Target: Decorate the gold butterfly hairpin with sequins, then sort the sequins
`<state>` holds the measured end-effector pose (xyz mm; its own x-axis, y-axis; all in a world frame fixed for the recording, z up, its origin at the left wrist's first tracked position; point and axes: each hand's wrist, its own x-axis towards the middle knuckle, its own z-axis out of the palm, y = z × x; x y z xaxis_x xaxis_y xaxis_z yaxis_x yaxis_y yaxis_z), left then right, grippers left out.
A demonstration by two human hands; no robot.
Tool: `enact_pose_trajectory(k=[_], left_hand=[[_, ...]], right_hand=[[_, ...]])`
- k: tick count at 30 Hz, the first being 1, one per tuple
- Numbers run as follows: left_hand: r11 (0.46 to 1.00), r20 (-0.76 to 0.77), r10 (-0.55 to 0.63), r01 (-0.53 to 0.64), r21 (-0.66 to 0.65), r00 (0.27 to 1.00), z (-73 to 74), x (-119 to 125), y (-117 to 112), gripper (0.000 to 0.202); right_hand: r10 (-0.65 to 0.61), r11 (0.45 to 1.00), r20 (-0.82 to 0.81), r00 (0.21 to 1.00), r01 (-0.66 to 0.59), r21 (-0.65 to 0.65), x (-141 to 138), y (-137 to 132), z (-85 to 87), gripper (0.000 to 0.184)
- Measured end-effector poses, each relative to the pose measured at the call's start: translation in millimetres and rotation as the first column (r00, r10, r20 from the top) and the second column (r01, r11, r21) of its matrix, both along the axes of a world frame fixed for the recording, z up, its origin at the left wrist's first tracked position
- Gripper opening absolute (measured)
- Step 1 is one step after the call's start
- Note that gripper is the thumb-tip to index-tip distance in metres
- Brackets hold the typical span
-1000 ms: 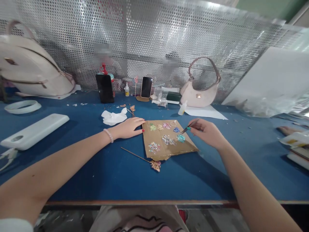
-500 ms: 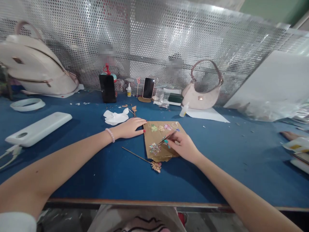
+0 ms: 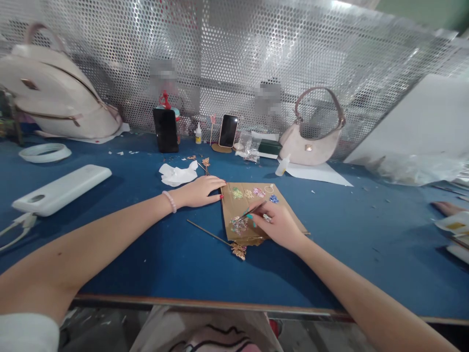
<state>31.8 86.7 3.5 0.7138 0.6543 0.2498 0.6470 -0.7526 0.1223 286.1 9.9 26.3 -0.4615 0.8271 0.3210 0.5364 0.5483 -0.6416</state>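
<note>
A brown cardboard sheet (image 3: 284, 209) lies on the blue table and carries several small piles of coloured rhinestones (image 3: 252, 193). My right hand (image 3: 276, 225) pinches thin tweezers (image 3: 252, 211), whose tips touch the pile at the sheet's near left. My left hand (image 3: 200, 190) rests flat on the table, fingers together, its tips on the sheet's left edge. A gold hairpin (image 3: 220, 239) with an ornate head lies just in front of the sheet.
A crumpled white tissue (image 3: 178, 173), two propped phones (image 3: 166, 129), a glue bottle (image 3: 198, 134), a pink handbag (image 3: 311, 142), a white backpack (image 3: 54, 105) and a white power bank (image 3: 60, 188) stand around. Another person's hand (image 3: 445, 208) shows far right. Perforated metal screen behind.
My right hand has brought the tweezers from the sheet's far right corner down to its near left pile. The left hand has stayed put.
</note>
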Motion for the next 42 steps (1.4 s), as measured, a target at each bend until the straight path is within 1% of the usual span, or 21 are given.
enact_pose_trajectory(k=[8,16,23,25,28,30,34,38,42], left_hand=[[1.000,0.008,-0.004,0.004,0.007,1.000,-2.2,-1,2,0.047],[1.000,-0.009,0.013,-0.013,-0.017,1.000,2.2,1,-1,0.048],[1.000,-0.001,0.007,-0.007,-0.019,1.000,2.4,1,-1,0.046],[1.000,-0.001,0.007,-0.007,-0.017,1.000,2.4,1,-1,0.046],[1.000,-0.008,0.010,-0.010,-0.020,1.000,3.1,1,-1,0.046],[1.000,-0.012,0.012,-0.012,-0.025,1.000,3.4,1,-2,0.046],[1.000,-0.011,0.006,-0.007,-0.026,1.000,2.7,0,-1,0.046],[1.000,-0.015,0.004,-0.005,-0.026,1.000,1.4,-1,0,0.045],[1.000,-0.015,0.005,-0.005,-0.029,1.000,1.5,-1,0,0.046]], right_hand=[[0.004,1.000,0.034,0.999,-0.004,0.002,-2,1,0.6,0.013],[-0.004,1.000,0.057,0.998,0.004,0.009,-1,0,-0.5,0.013],[-0.025,1.000,0.022,0.999,0.025,0.016,0,0,1.5,0.011],[-0.035,0.999,0.004,0.999,0.035,-0.012,1,0,1.0,0.011],[-0.079,0.993,-0.037,0.996,0.075,-0.093,5,2,0.1,0.013],[-0.107,0.989,-0.061,0.992,0.100,-0.104,10,3,1.3,0.013],[-0.153,0.988,-0.132,0.979,0.148,-0.042,28,8,9.4,0.017],[-0.193,0.981,-0.175,0.965,0.185,-0.062,56,21,20.3,0.028],[-0.199,0.977,-0.148,0.969,0.186,-0.100,81,36,25.2,0.031]])
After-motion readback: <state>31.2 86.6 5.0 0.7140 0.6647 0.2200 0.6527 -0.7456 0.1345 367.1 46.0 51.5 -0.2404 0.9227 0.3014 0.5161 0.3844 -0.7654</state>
